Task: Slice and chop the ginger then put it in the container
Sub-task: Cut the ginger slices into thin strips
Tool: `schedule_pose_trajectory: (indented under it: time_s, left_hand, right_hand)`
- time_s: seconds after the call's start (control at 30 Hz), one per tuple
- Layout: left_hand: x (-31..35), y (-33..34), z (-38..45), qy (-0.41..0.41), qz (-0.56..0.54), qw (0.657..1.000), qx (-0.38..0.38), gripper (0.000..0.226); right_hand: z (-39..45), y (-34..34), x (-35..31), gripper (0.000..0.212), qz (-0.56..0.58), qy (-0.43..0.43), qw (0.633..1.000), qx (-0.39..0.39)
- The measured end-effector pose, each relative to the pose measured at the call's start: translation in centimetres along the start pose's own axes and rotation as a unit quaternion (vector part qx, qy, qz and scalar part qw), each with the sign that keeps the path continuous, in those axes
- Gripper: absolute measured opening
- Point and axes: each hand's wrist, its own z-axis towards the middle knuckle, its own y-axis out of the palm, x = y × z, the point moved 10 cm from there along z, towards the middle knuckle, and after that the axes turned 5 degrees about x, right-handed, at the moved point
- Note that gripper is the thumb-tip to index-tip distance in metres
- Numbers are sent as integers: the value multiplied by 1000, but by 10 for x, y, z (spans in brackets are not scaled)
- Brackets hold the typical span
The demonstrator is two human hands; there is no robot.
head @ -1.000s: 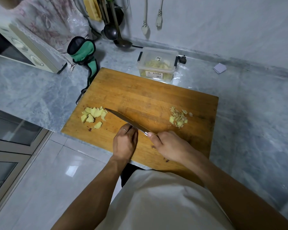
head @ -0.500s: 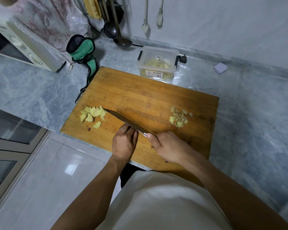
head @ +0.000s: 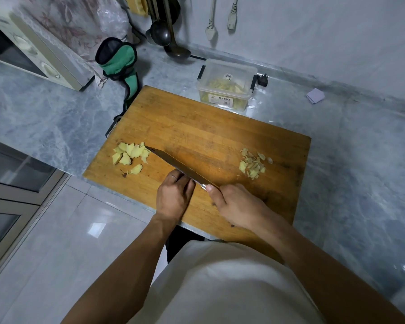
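Fingers [head: 214, 197] of the right hand [head: 237, 206] are curling round the knife [head: 180, 168] handle, holding the blade slanted across the wooden cutting board [head: 220, 127], its tip touching the ginger slices [head: 130, 156] on the board's left side. The left hand [head: 173, 197] is lying just beside the blade with fingers bent under; what they are holding, I cannot tell. Chopped ginger bits [head: 253, 166] are sitting near the board's right edge. The clear container [head: 227, 84] is standing on the desk [head: 348, 148] just beyond the board.
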Motion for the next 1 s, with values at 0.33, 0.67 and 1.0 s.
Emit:
schedule_pose_trajectory:
  time_s: [0.33, 0.67, 1.0]
  left_hand:
    - [2, -1, 1, 26, -7, 1000, 4, 36]
    - [5, -4, 1, 31, -1, 1000, -5, 36]
    - [9, -9, 3, 30, -17, 999, 17, 37]
  right_hand:
    - [2, 2, -5, 60, -30, 31, 999, -29]
    - [-8, -2, -15, 70, -32, 6, 999, -20]
    - [-2, -1, -14, 70, -32, 0, 999, -12]
